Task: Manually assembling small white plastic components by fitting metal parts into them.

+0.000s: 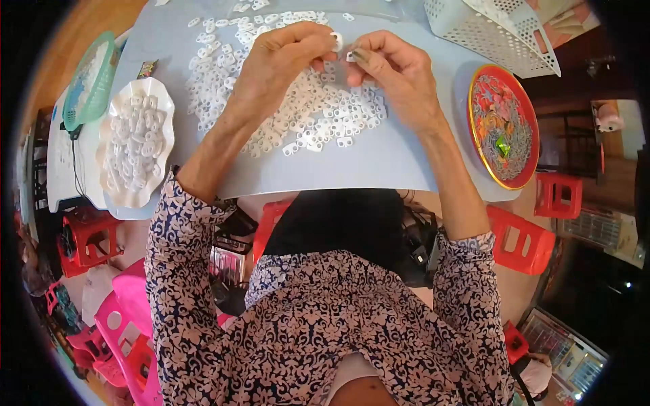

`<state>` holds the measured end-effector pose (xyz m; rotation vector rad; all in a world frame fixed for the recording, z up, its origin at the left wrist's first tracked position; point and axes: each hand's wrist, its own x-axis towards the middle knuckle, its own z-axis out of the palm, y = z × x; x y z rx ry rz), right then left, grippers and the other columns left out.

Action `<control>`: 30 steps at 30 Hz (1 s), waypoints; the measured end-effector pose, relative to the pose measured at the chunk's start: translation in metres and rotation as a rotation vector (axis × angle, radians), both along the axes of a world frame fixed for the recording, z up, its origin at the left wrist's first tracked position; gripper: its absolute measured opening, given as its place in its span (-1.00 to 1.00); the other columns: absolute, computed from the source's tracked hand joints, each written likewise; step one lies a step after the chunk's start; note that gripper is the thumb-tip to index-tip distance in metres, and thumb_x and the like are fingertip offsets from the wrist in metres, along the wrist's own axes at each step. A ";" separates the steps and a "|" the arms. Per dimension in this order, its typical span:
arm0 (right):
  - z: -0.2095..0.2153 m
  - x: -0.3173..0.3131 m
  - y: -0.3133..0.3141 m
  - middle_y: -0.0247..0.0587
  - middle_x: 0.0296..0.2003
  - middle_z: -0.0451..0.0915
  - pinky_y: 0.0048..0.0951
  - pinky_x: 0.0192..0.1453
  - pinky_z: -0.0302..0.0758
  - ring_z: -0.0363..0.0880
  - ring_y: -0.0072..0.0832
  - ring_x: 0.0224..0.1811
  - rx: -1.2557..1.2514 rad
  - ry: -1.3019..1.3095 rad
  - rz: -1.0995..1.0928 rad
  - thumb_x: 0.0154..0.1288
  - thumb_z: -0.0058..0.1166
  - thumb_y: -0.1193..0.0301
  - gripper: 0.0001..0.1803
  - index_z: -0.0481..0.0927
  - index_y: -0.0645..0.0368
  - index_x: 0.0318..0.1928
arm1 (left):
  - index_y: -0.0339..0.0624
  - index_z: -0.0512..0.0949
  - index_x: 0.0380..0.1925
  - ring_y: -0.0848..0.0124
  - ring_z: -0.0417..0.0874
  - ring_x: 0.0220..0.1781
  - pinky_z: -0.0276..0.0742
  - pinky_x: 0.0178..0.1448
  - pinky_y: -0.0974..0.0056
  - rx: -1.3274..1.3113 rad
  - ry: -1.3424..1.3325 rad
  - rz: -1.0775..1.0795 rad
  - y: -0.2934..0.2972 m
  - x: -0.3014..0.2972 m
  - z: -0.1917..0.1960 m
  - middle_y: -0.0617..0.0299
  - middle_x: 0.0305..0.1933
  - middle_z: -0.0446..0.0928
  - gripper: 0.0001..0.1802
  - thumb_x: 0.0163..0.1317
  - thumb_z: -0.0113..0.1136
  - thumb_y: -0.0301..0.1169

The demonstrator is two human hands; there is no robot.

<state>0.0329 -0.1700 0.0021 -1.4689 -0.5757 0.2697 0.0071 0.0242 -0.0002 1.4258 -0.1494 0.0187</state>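
Note:
Up over the table, my left hand (288, 64) pinches a small white plastic piece with a hole (337, 42) between thumb and fingertips. Facing it across a narrow gap, my right hand (399, 78) is closed on another small white piece (351, 57), partly covered by the thumb and fingers. Beneath both hands spreads a loose heap of small white two-holed plastic pieces (318, 111). To the left, a white scalloped tray (169, 111) holds more white pieces. At the right stands a red round tray with a gold rim (533, 145), filled with small grey parts.
A white perforated basket (467, 30) stands at the far right of the pale blue table (325, 169). Beyond the scalloped tray sits a green basket (103, 91), with a small dark packet (147, 69) nearby. Red stools (521, 240) and pink chairs (122, 325) surround the table.

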 end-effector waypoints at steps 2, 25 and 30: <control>0.000 -0.002 0.004 -0.31 -0.41 0.58 -0.66 -0.27 0.43 0.52 -0.66 -0.41 0.025 0.024 0.008 0.36 0.03 0.41 -0.83 0.55 0.28 -0.22 | -0.30 0.61 -0.26 0.53 0.50 -0.37 0.42 -0.22 0.44 0.011 0.006 -0.023 -0.002 -0.001 0.002 0.26 -0.42 0.58 -0.77 0.22 0.15 -0.35; -0.008 0.000 0.009 -0.34 -0.42 0.59 -0.68 -0.37 0.45 0.47 -0.72 -0.46 0.049 -0.154 -0.100 0.24 0.12 0.55 -0.83 0.58 0.31 -0.15 | -0.29 0.64 -0.27 0.52 0.51 -0.36 0.44 -0.21 0.42 -0.006 0.035 -0.045 -0.002 -0.004 0.002 0.22 -0.45 0.58 -0.71 0.32 0.04 -0.29; -0.006 -0.002 0.011 -0.33 -0.41 0.60 -0.69 -0.37 0.44 0.47 -0.73 -0.47 0.008 -0.157 -0.150 0.20 0.13 0.58 -0.79 0.53 0.29 -0.13 | -0.30 0.63 -0.27 0.52 0.51 -0.38 0.45 -0.21 0.41 0.016 -0.003 -0.043 -0.002 -0.002 -0.001 0.22 -0.44 0.58 -0.70 0.33 0.03 -0.29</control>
